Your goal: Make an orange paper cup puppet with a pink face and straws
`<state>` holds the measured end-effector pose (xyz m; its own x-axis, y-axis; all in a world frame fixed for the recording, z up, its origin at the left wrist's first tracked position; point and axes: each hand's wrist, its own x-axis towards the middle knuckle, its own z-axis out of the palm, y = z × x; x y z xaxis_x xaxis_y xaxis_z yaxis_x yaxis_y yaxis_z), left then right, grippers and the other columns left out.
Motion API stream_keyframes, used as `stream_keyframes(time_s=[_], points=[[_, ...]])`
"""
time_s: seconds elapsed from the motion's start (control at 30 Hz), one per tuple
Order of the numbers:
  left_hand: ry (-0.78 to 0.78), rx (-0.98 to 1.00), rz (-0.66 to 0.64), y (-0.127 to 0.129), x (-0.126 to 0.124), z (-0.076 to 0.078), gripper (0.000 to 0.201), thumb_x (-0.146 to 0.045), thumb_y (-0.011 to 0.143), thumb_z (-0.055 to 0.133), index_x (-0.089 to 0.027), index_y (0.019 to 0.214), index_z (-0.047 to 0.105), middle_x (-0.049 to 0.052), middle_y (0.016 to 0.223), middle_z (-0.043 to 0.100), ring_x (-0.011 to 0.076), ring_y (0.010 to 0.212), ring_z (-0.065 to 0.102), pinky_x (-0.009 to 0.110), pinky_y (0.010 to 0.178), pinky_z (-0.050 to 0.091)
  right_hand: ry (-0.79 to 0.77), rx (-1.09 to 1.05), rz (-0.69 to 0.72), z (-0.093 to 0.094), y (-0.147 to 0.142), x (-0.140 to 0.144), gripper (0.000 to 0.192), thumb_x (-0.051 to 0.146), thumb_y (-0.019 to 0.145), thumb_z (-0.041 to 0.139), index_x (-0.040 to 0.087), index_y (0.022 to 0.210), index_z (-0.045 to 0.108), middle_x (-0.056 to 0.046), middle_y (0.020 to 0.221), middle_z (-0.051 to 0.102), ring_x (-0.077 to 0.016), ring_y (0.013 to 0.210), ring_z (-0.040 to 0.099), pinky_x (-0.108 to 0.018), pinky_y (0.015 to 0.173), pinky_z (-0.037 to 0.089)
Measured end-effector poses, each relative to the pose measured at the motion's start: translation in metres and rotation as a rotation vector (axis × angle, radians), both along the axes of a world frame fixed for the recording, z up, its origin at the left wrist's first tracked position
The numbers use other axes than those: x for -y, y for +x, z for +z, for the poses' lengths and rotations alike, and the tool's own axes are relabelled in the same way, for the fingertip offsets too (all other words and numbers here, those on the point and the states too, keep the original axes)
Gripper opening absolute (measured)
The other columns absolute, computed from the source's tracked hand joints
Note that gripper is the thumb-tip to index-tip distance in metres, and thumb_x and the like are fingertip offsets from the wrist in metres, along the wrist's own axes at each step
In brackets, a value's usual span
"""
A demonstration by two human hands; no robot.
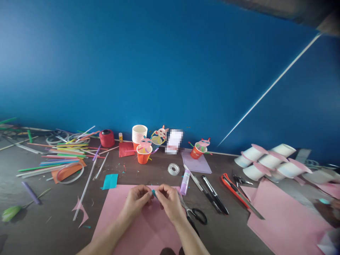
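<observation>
My left hand [138,199] and my right hand [170,202] meet over a pink paper sheet [117,205]. Both are closed, with thumbs and fingertips pinching a small piece of teal paper [153,192] between them. Most of that piece is hidden by the fingers. Black-handled scissors [199,216] lie beside my right hand, partly covered by it. A purple glue stick [185,182] rests just beyond the scissors. Left of the pink sheet's far corner is a larger teal paper piece [110,181].
Decorated orange cups [143,157] and a stack of cups [139,134] stand near the blue wall. Colourful straws and sticks [69,152] lie left. A tape roll [173,169], pens [212,191], a red utility knife [236,191] and pink-trimmed white cups [271,161] are right.
</observation>
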<state>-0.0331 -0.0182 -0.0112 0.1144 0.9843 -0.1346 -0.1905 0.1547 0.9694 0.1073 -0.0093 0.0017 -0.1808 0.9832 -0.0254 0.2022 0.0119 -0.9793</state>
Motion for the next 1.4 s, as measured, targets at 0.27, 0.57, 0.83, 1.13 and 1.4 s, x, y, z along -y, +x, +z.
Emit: stream_keyframes(time_s=[0.27,0.57,0.83,1.13,1.4], points=[[-0.012,-0.049,0.026,0.002,0.000,-0.001,0.018,-0.028,0.068,0.061,-0.015,0.058,0.053,-0.003,0.045,0.053,0.0085,0.040,0.047,0.019,0.042,0.035,0.093,0.035,0.017,0.002,-0.002,0.003,0.013,0.025,0.075,0.054,0.017,0.064,0.056,0.002,0.059,0.053,-0.0114,0.055,0.048,-0.020,0.051,0.036],[0.007,-0.055,-0.043,0.003,0.000,-0.006,0.016,-0.028,0.070,0.061,-0.014,0.066,0.055,0.000,0.053,0.060,0.0097,0.044,0.050,0.021,0.045,0.038,0.055,-0.048,-0.026,0.005,-0.003,0.003,0.014,0.024,0.075,0.054,0.018,0.061,0.055,0.004,0.055,0.050,-0.0097,0.050,0.045,-0.020,0.049,0.035],[-0.015,-0.034,-0.013,0.003,0.001,0.002,0.026,-0.037,0.071,0.061,-0.014,0.061,0.053,-0.002,0.047,0.056,0.0083,0.040,0.048,0.020,0.043,0.036,-0.005,-0.060,-0.025,0.004,-0.005,0.003,0.016,0.027,0.074,0.055,0.019,0.060,0.056,0.006,0.048,0.044,-0.0080,0.043,0.037,-0.019,0.043,0.029],[-0.051,-0.073,-0.021,0.001,0.000,-0.003,0.020,-0.032,0.072,0.056,-0.015,0.063,0.051,-0.002,0.044,0.056,0.0075,0.037,0.046,0.018,0.040,0.033,0.004,0.045,-0.031,0.007,-0.003,0.001,0.018,0.027,0.072,0.054,0.017,0.058,0.050,0.006,0.049,0.041,-0.0070,0.045,0.034,-0.018,0.042,0.026],[-0.052,-0.076,-0.022,0.000,0.000,-0.003,0.017,-0.029,0.072,0.055,-0.015,0.063,0.052,-0.002,0.043,0.055,0.0074,0.036,0.045,0.018,0.040,0.032,0.005,-0.011,-0.013,0.006,-0.007,0.002,0.014,0.027,0.074,0.054,0.016,0.065,0.053,0.007,0.050,0.042,-0.0066,0.044,0.035,-0.017,0.042,0.029]])
